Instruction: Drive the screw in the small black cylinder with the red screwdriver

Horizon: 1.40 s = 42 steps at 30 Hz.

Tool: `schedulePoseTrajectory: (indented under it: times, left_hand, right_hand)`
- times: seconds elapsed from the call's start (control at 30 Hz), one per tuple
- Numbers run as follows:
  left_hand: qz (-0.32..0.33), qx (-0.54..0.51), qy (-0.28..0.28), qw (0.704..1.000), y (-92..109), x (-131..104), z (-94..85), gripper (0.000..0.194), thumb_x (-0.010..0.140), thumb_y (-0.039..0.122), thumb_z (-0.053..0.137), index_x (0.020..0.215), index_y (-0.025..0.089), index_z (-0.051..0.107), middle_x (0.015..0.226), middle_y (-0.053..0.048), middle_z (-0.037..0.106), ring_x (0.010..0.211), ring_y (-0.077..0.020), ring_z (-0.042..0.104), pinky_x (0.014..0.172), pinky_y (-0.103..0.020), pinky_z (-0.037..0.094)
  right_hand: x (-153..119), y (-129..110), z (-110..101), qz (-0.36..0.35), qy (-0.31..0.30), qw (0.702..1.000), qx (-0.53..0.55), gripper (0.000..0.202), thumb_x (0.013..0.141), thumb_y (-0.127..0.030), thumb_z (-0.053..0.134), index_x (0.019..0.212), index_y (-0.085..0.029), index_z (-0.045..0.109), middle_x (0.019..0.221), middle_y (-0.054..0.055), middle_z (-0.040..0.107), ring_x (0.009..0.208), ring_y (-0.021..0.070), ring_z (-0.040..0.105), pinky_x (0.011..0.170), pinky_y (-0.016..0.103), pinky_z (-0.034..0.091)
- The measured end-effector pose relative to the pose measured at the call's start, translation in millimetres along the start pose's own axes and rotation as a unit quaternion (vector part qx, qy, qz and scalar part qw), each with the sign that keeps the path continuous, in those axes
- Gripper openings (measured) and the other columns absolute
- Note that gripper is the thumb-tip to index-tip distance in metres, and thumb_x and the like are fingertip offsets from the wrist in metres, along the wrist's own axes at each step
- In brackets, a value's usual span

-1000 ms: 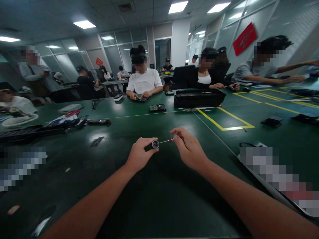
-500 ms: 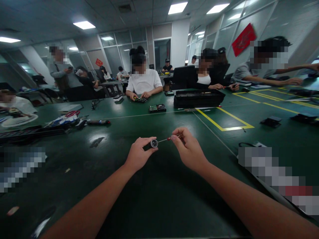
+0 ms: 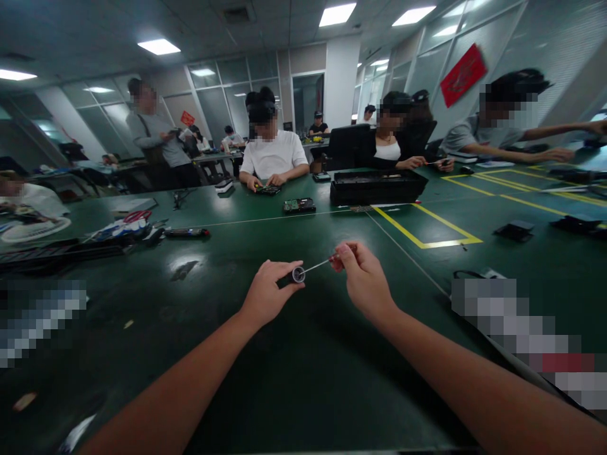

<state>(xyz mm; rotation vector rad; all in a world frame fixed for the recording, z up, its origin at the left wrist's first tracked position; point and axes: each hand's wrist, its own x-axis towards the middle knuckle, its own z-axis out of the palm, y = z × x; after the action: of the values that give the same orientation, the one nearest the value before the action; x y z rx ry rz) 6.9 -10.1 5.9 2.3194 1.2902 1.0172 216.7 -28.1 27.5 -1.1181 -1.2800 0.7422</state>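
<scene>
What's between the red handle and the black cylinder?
In the head view, a thin metal shaft runs from the handle to the open end of the cylinder.

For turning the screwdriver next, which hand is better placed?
Probably the right hand: it holds the screwdriver, pointed at the round black part, while the left hand grips that part.

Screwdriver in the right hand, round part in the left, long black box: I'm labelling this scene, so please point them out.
Screwdriver (image 3: pixel 317 266), head view: on its shaft.
Round part (image 3: pixel 296 276), head view: on its rimmed end.
Long black box (image 3: pixel 379 194), head view: on its near wall.
</scene>
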Motion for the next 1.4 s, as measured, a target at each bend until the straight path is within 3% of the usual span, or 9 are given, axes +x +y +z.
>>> schedulePoseTrajectory:
  times: [0.2, 0.4, 0.63, 0.8, 1.0, 1.2, 1.33, 1.4]
  left_hand:
    - [-0.005, 0.002, -0.006, 1.0, 1, -2, 0.5, 0.044, 0.083, 0.029, 0.078, 0.126, 0.031, 0.066, 0.124, -0.002, 0.072, 0.117, -0.0242, 0.064, 0.118, -0.059, 0.025]
    - [-0.021, 0.005, -0.007, 1.0, 1, -2, 0.7, 0.044, 0.083, 0.029, 0.078, 0.125, 0.03, 0.066, 0.124, -0.003, 0.072, 0.118, -0.0248, 0.064, 0.118, -0.059, 0.025]
    - [-0.011, 0.001, 0.0, 1.0, -1, -2, 0.7, 0.042, 0.083, 0.027, 0.078, 0.123, 0.03, 0.068, 0.121, -0.002, 0.073, 0.115, -0.0244, 0.065, 0.117, -0.058, 0.027]
    - [-0.013, 0.003, -0.004, 1.0, -2, -4, 2.6, 0.042, 0.083, 0.028, 0.078, 0.123, 0.032, 0.068, 0.121, -0.002, 0.073, 0.115, -0.0246, 0.065, 0.118, -0.059, 0.025]
    - [-0.003, 0.004, 0.007, 1.0, -4, -3, 1.7, 0.041, 0.082, 0.025, 0.078, 0.121, 0.03, 0.068, 0.121, -0.003, 0.073, 0.114, -0.0251, 0.065, 0.113, -0.055, 0.033]
    - [0.002, 0.005, 0.013, 1.0, -3, -3, 0.1, 0.04, 0.082, 0.025, 0.078, 0.121, 0.029, 0.069, 0.119, -0.003, 0.074, 0.109, -0.0252, 0.066, 0.107, -0.052, 0.04]
    - [-0.004, 0.003, 0.015, 1.0, -3, -3, -0.5, 0.041, 0.082, 0.024, 0.078, 0.122, 0.028, 0.069, 0.12, -0.003, 0.073, 0.109, -0.0248, 0.065, 0.106, -0.051, 0.041]
    - [-0.015, 0.004, 0.015, 1.0, -2, -3, -1.3, 0.042, 0.083, 0.024, 0.078, 0.123, 0.028, 0.068, 0.121, -0.004, 0.073, 0.11, -0.0247, 0.065, 0.105, -0.05, 0.042]
  right_hand:
    - [-4, -4, -1, -0.029, -0.023, 0.999, -0.034, 0.026, 0.096, -0.044, 0.051, 0.093, -0.021, 0.061, 0.081, 0.004, 0.069, 0.074, 0.0182, 0.065, 0.07, 0.033, 0.051]
    - [-5, -9, -8, -0.082, -0.046, 0.984, -0.15, 0.028, 0.093, -0.046, 0.059, 0.088, -0.021, 0.069, 0.067, 0.0, 0.067, 0.061, 0.0169, 0.063, 0.058, 0.03, 0.045]
    - [-7, -9, -9, -0.148, -0.09, 0.971, -0.167, 0.011, 0.094, -0.023, 0.049, 0.095, -0.021, 0.061, 0.083, 0.002, 0.07, 0.076, 0.0178, 0.066, 0.068, 0.03, 0.047]
    - [-6, -14, -9, -0.133, -0.075, 0.962, -0.225, 0.029, 0.1, -0.038, 0.045, 0.089, -0.021, 0.064, 0.065, -0.001, 0.063, 0.058, 0.0157, 0.059, 0.056, 0.028, 0.038]
    - [-7, -12, -9, -0.154, -0.1, 0.958, -0.22, 0.025, 0.099, -0.024, 0.04, 0.11, -0.019, 0.061, 0.08, 0.002, 0.067, 0.07, 0.0178, 0.062, 0.064, 0.03, 0.042]
    - [-9, -14, -9, -0.138, -0.114, 0.956, -0.234, 0.029, 0.104, -0.036, 0.036, 0.104, -0.021, 0.06, 0.074, 0.001, 0.064, 0.062, 0.0172, 0.059, 0.059, 0.03, 0.038]
    - [-11, -13, -7, -0.14, -0.108, 0.963, -0.204, 0.022, 0.101, -0.028, 0.04, 0.116, -0.018, 0.053, 0.081, 0.002, 0.065, 0.069, 0.0178, 0.061, 0.063, 0.031, 0.043]
    - [-11, -11, -6, -0.125, -0.096, 0.973, -0.169, 0.019, 0.098, -0.027, 0.046, 0.114, -0.019, 0.053, 0.087, 0.004, 0.066, 0.077, 0.0188, 0.064, 0.068, 0.032, 0.046]
